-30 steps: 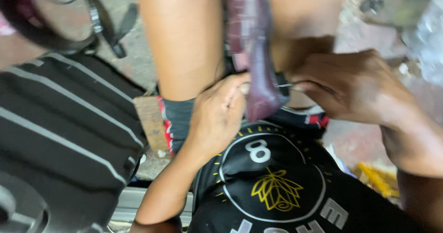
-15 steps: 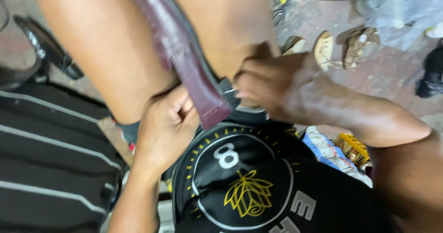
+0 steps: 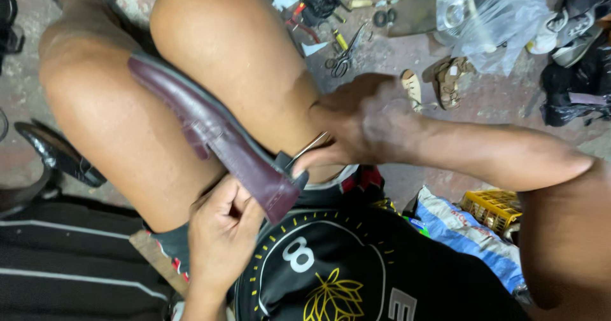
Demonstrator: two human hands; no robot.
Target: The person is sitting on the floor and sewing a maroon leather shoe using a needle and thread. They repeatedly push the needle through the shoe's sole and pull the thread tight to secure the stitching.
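Maroon shoe (image 3: 216, 136) clamped between bare knees, heel end toward the body.
Left hand (image 3: 219, 238) grips its heel; right hand (image 3: 356, 127) pinches what looks like a needle (image 3: 305, 150), which could slip and prick the thigh.

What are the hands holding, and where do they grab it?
The left hand holds a dark red shoe at its near end, wedged between the knees. The right hand pinches a thin metal tool whose tip meets that same end.
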